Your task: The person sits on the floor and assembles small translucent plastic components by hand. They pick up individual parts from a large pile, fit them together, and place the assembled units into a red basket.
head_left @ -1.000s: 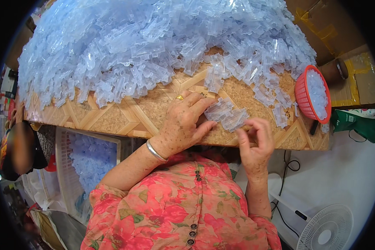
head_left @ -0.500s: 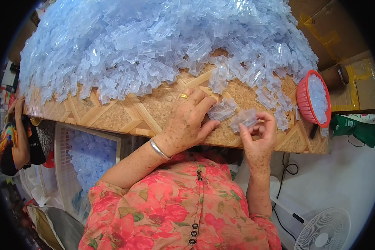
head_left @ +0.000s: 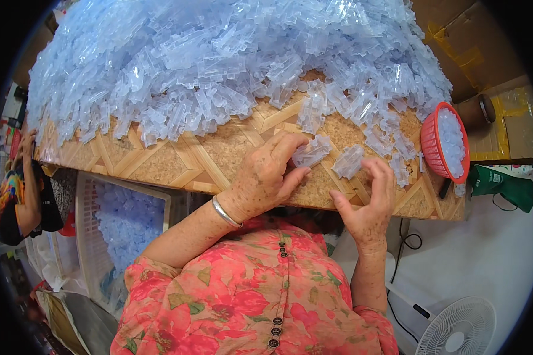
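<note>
My left hand (head_left: 270,168), with a silver bangle at the wrist, is curled at the table's near edge. Its fingers and thumb close round the left end of a clear plastic piece (head_left: 314,151). To its right, a second clear plastic piece (head_left: 349,161) lies on the table. Just right of that piece is my right hand (head_left: 370,198), its thumb and fingers spread apart with nothing between them. A huge heap of similar bluish clear plastic pieces (head_left: 219,65) covers the far part of the wood-patterned table (head_left: 210,154).
A red basket (head_left: 430,142) of small clear pieces stands at the table's right end. Below the left edge sits a white crate (head_left: 89,207) holding more pieces. A white fan (head_left: 456,331) is at lower right, cardboard boxes (head_left: 462,41) behind. Another person's arm (head_left: 29,183) shows at far left.
My right hand has let go of its plastic piece, which now lies on the table, and its fingers have spread. The piece by my left hand has turned and come closer into its fingers.
</note>
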### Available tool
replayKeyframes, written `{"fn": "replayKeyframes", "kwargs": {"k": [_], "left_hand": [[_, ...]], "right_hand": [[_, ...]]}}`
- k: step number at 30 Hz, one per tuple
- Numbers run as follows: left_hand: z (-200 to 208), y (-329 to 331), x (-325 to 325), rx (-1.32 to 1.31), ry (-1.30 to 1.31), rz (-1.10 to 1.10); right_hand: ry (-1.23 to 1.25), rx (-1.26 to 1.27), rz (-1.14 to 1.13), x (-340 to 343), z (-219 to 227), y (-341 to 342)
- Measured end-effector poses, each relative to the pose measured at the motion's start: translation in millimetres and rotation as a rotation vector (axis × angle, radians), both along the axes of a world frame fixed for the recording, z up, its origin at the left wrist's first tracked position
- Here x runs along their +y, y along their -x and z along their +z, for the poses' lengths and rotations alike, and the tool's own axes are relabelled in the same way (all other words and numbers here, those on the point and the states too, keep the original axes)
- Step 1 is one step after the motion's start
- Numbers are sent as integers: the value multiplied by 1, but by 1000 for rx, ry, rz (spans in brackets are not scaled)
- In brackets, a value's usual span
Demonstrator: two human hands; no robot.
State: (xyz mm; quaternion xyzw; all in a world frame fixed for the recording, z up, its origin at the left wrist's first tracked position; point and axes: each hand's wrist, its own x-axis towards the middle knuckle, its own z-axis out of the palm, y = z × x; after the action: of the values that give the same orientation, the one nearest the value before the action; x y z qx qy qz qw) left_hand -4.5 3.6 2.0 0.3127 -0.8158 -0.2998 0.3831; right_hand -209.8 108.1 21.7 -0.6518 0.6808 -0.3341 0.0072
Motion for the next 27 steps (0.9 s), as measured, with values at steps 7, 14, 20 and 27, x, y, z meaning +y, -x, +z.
{"fn": "replayKeyframes", "kwargs": {"k": [7,14,20,27], "left_hand": [[-1,0,0,52,-40,-6],[2,-3,-1,70,-86,-8],[4,-9,-4,168,-257,-200],[8,-14,-3,656,-950,-461]], "right_hand": [[-132,142,-117,-18,-7,-1],[-81,-428,8,-23,-2,-15],[-28,-419,105,-30,-13,-40],[137,-373,241,-23,-4,-34]]}}
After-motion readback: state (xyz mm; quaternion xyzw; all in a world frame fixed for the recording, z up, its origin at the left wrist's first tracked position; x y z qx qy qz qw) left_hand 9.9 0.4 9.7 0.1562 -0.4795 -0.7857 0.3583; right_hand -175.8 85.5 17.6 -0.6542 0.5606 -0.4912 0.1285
